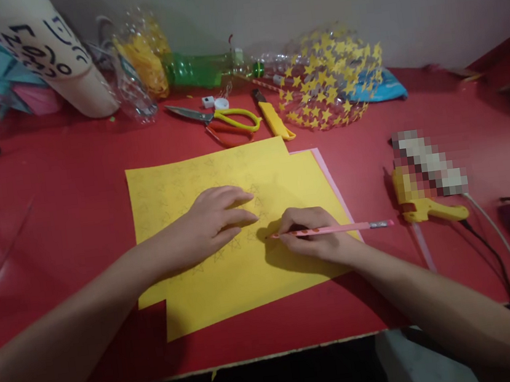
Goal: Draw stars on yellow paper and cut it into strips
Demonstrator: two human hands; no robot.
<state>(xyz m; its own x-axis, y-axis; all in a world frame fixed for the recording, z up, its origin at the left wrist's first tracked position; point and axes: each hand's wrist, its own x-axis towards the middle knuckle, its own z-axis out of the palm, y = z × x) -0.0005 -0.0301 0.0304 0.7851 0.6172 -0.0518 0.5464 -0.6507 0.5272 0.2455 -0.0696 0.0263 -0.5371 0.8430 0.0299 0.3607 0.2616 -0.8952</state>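
Apparently drawing stars (219,254) on yellow paper (257,283) atop bench (70,164). Clamping pencil (345,227) in right hand (322,245) fingers; resting left hand (212,220) on paper with fingers apart. Probably calls for steady paper next.

Dim, soft light; on the yellow paper (248,288), a shadow (276,256) gathers beside the right hand (313,232); right of the paper, a pixelated patch (430,162) hides detail, outermost things blurring
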